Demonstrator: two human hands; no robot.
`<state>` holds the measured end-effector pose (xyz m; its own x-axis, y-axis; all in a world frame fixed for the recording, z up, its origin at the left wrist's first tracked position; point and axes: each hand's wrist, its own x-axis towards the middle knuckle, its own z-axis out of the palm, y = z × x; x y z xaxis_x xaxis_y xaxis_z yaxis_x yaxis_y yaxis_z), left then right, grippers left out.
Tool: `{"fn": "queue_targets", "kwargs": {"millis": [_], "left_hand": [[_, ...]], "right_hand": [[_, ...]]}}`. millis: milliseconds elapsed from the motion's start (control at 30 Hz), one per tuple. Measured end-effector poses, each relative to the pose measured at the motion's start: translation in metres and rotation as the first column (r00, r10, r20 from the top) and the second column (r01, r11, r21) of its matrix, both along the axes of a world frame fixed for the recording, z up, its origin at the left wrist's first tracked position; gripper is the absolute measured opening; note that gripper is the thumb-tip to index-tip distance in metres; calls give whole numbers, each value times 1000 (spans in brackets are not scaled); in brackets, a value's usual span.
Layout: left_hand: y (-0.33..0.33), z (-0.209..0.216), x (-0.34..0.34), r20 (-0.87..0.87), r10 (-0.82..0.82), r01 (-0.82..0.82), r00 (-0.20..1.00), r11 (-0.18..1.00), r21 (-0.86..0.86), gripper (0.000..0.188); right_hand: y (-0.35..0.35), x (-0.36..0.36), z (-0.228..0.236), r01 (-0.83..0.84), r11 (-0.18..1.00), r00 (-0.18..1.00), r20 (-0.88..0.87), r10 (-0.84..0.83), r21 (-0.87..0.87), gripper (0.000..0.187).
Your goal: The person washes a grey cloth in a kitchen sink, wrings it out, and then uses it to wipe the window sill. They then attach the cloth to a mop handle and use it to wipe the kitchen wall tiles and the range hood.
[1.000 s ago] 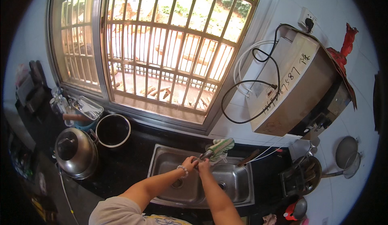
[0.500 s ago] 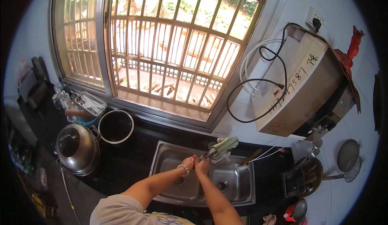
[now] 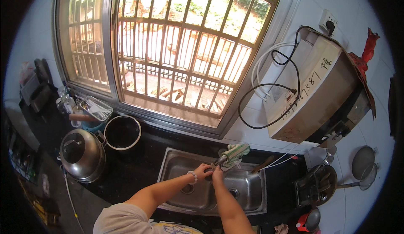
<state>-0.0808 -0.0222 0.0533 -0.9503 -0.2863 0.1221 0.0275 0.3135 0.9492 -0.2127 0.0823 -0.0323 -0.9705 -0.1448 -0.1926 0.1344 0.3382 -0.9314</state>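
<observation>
Both my hands are up at the tap over the double-bowl steel sink, near the divider between the bowls. My left hand, with a beaded bracelet on its wrist, points its fingers toward the right hand; they look stretched out, with nothing seen in them. My right hand is just under the spout, very close to the left fingertips. Its own fingers are mostly hidden, and whether it holds anything small does not show. A green-and-white striped cloth hangs over the tap, right behind the hands.
A lidded steel pot and a dark round pot stand on the black counter at left. On the right are a knife, a utensil rack and a red-and-black pan. A wall-mounted water heater overhangs the right side.
My hands, pressed together below the tap half a second ago, have come slightly apart. The right hand has shifted a little right, closer under the spout, and the left fingers have straightened.
</observation>
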Motion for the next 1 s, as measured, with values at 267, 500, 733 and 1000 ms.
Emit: {"fn": "queue_targets", "kwargs": {"millis": [267, 500, 733, 1000], "left_hand": [[-23, -2, 29, 172, 330, -324, 928, 944, -65, 22], [-13, 4, -6, 211, 344, -312, 915, 934, -172, 38], [-11, -2, 1, 276, 304, -384, 912, 871, 307, 55], [-18, -18, 7, 330, 291, -379, 898, 893, 244, 54]], "right_hand": [[-45, 87, 58, -213, 958, 977, -71, 203, -190, 31], [-29, 87, 71, -146, 965, 850, -473, 234, 216, 55], [-38, 110, 101, -102, 976, 883, -434, 178, 194, 67], [-41, 113, 135, -90, 926, 846, -462, 266, 367, 49]]}}
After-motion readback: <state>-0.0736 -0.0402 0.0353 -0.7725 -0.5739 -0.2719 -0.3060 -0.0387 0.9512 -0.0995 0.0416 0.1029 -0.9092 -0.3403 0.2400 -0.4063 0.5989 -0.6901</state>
